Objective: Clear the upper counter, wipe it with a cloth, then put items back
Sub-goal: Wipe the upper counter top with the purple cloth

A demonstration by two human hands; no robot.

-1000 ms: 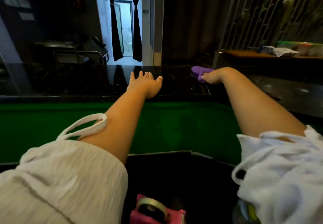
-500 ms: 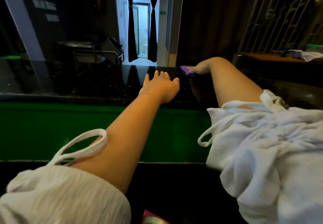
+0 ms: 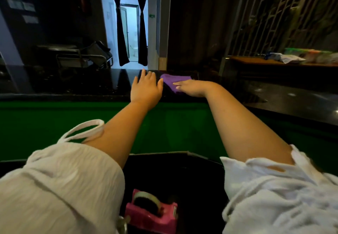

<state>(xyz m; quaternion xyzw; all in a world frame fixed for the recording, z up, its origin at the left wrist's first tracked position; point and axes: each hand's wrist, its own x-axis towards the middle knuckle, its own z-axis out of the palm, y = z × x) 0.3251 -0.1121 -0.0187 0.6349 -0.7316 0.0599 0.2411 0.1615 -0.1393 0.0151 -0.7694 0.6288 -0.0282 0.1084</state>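
1. Right hand point(image 3: 192, 87): palm down, fingers straight, pressing on the purple cloth point(image 3: 172, 82). No pinch or curl round it. A flat press like this suits wiping, I judge.
2. Left hand point(image 3: 146, 89): just left of the cloth, fingers straight and a little spread, holding nothing. It lies flat on the upper counter point(image 3: 73, 85), probably as a brace for the long reach.
3. The cloth lies on the dark glossy counter top, near its far edge. Its near corner is under the right fingers.
4. Step in hand, as I read it: the wipe. Putting items back is yet to come.
5. Below the cloth and nearer the person: a green panel point(image 3: 54, 124), then a lower dark surface with a pink tape dispenser point(image 3: 151, 213). It may be an item taken down, but I cannot tell.
6. Well right of the cloth: a wooden shelf point(image 3: 256, 62) with pale rags. Beyond the cloth: a curtained doorway point(image 3: 130, 32).
7. In the cloth's way leftward: only the left hand.
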